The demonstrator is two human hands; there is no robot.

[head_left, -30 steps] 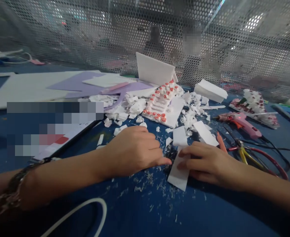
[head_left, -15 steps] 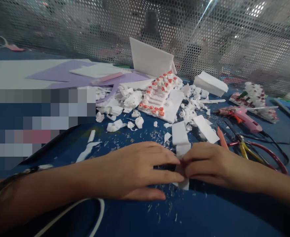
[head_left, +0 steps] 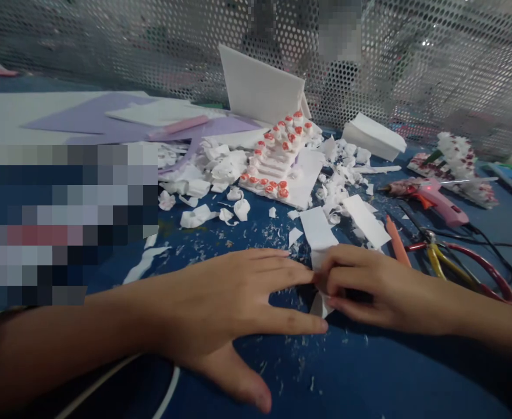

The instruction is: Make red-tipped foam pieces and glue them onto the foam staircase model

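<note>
A narrow white strip [head_left: 318,224], paper or thin foam, lies creased on the blue table between my hands. My right hand [head_left: 369,286] is closed at the near part of the strip, its fingers curled and pinching it. From the left, my left hand [head_left: 238,297] lies flat with fingers spread and thumb stretched out. Two of its fingertips reach the strip's left edge beside the right fingers. Part of the strip is hidden under the right fingers. Just beyond it lies another white strip [head_left: 366,221].
Behind the hands stands a white foam model [head_left: 273,166] with red-topped rolls, amid white scraps [head_left: 225,166]. At right lie a pink glue gun [head_left: 441,201], pliers [head_left: 434,253] and an orange pen-like tool [head_left: 398,240]. Purple and white sheets [head_left: 81,119] lie at back left.
My left thumb and fingers have spread wider apart, and the thumb has moved down toward me. My right fingers have curled more on the strip. The view has shifted slightly.
</note>
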